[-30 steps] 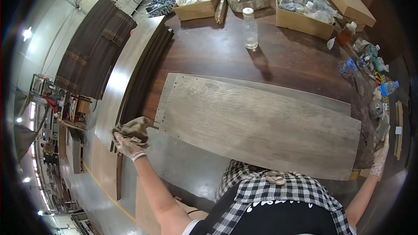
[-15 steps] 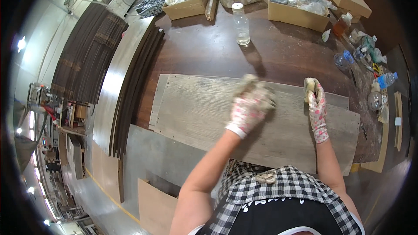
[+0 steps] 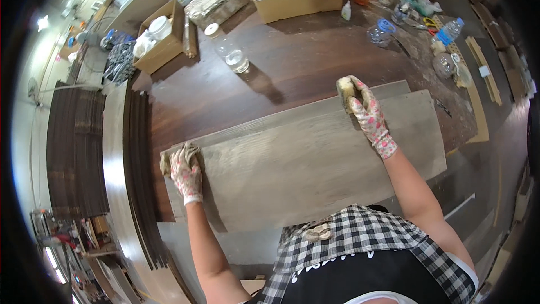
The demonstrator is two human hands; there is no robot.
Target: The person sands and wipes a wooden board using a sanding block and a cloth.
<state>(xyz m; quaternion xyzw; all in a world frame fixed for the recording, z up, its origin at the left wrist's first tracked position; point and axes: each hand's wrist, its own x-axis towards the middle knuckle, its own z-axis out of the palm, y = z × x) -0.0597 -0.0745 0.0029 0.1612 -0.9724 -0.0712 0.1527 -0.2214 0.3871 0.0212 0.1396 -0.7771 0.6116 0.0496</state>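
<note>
A long grey wood-grain board [image 3: 292,157] lies in front of me, on top of another board whose far edge shows. My left hand [image 3: 187,174], in a white glove with pink spots, presses a crumpled beige rag [image 3: 191,153] onto the board's left end. Near the far edge on the right, my right hand [image 3: 370,115], gloved alike, grips a yellowish sponge [image 3: 346,88] between thumb and fingers. A dark layer or pad seems to cover the sponge's left side; its kind is unclear. Light streaks mark the board's surface between my hands.
A clear bottle [image 3: 229,52] with a little liquid stands beyond the board. Cardboard boxes [image 3: 298,7] of containers and bags line the table's back. Bottles, including a blue-labelled one [image 3: 448,32], crowd the right. Stacked boards [image 3: 115,152] stand at left.
My left hand has swept the rag leftward from the board's middle to its left end. My right hand still holds the sponge at the far edge. The view has turned to the right.
</note>
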